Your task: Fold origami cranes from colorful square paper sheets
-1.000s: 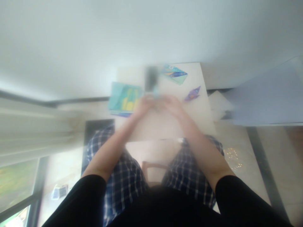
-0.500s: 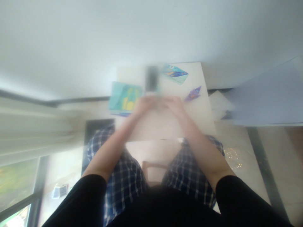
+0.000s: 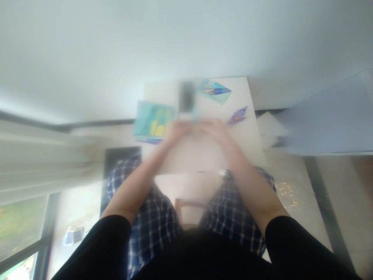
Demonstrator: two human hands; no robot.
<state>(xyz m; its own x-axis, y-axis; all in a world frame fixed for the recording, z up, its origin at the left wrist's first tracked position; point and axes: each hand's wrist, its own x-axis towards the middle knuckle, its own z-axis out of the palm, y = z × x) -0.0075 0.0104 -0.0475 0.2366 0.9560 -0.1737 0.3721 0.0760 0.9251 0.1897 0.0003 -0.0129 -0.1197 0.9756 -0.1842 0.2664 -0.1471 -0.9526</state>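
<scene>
Left grip (image 3: pixel 181 129) and right grip (image 3: pixel 212 126), too blurred to judge, nearly meet above the table (image 3: pixel 247 140).

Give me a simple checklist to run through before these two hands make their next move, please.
1. Both hands in view over the table: ok, left hand and right hand are close together.
2. Grip between the fingers: cannot tell, too blurred.
3. Purple folded paper apart from the right hand: ok.
4. Blue-green folded paper apart from the right hand: ok, it lies beyond it.
5. Left hand not touching the teal-and-yellow paper: cannot tell, they meet in this view.
6. Dark object beyond the hands identifiable: not ok, blurred.
</scene>
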